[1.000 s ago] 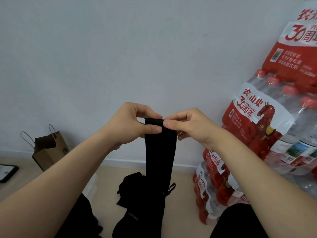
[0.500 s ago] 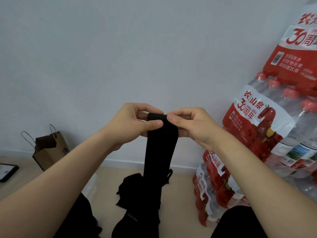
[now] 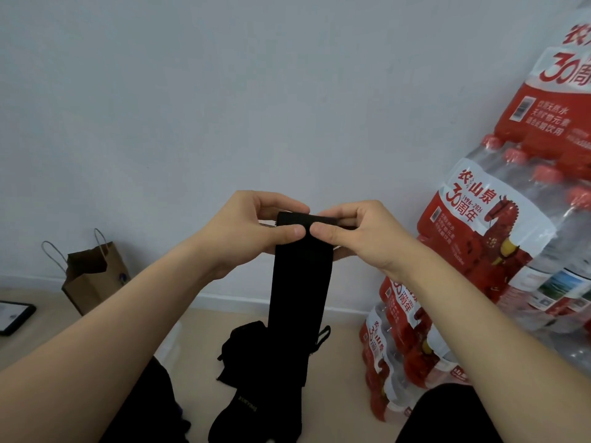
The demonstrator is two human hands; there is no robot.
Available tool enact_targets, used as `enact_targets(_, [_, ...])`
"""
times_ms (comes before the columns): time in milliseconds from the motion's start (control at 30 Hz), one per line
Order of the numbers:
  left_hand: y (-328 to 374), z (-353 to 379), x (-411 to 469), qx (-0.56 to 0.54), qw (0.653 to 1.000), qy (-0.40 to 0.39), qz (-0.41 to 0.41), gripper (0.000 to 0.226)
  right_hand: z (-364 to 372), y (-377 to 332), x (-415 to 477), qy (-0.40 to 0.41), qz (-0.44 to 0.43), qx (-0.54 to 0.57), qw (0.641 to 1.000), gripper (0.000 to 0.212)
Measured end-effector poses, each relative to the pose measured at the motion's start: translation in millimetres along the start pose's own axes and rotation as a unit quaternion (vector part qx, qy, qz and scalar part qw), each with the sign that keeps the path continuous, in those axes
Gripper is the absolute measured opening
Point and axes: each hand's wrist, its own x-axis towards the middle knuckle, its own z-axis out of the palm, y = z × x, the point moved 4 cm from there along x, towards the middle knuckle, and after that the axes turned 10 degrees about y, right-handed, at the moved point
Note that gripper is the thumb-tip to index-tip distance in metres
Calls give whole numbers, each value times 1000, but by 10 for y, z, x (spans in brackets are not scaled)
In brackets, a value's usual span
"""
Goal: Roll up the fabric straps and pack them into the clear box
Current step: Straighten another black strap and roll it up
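A wide black fabric strap (image 3: 299, 292) hangs straight down in mid-air at the centre of the head view. Its top edge is folded over into a small roll. My left hand (image 3: 246, 230) pinches the left end of that roll between thumb and fingers. My right hand (image 3: 358, 233) pinches the right end the same way, thumbs nearly meeting. More black straps (image 3: 246, 353) lie bunched on the floor below, one with a printed label. A clear box (image 3: 171, 343) shows only as a pale corner behind my left forearm.
Shrink-wrapped packs of water bottles (image 3: 492, 257) with red labels are stacked against the wall at the right. A brown paper bag (image 3: 92, 276) stands at the left by the wall, with a dark tablet (image 3: 14, 316) on the floor near the left edge.
The top of the strap has been turned over into a small roll, the hanging part has risen a little, and my thumbs have come closer together.
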Motion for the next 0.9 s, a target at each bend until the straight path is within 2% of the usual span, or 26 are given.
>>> enact_targets(100, [8, 3, -10, 3, 999, -33, -6, 16, -30, -39, 10, 26, -45, -11, 999, 24])
enact_targets(200, [1, 63, -53, 3, 996, -82, -37, 31, -26, -80, -4, 34, -78, -25, 996, 24])
enact_targets(333, [15, 38, -62, 10, 998, -65, -14, 17, 4, -64, -15, 22, -47, -1, 999, 17])
enact_targets(433, [9, 4, -47, 8, 999, -45, 10, 22, 6, -60, -29, 8, -10, 2, 1000, 37])
enact_targets(500, [10, -10, -42, 7, 999, -37, 11, 25, 0, -90, -33, 16, -25, -4, 1000, 42])
enact_targets(567, [9, 7, -56, -5, 998, -65, -13, 26, -28, -121, -25, 35, -48, 11, 998, 44])
enact_targets(667, [-9, 54, -87, -14, 993, -108, -37, 32, -56, -149, -16, 47, -62, 15, 997, 44])
enact_targets(733, [17, 61, -87, -14, 996, -88, -15, 21, -41, -130, -18, 30, -57, 25, 998, 40])
enact_targets(800, [39, 45, -70, -8, 998, -67, 15, 21, -4, -121, -37, 9, -30, 42, 999, 30])
enact_targets(900, [70, -6, -57, -1, 998, -34, 53, 26, 36, -144, -58, 13, -4, 2, 1000, 55])
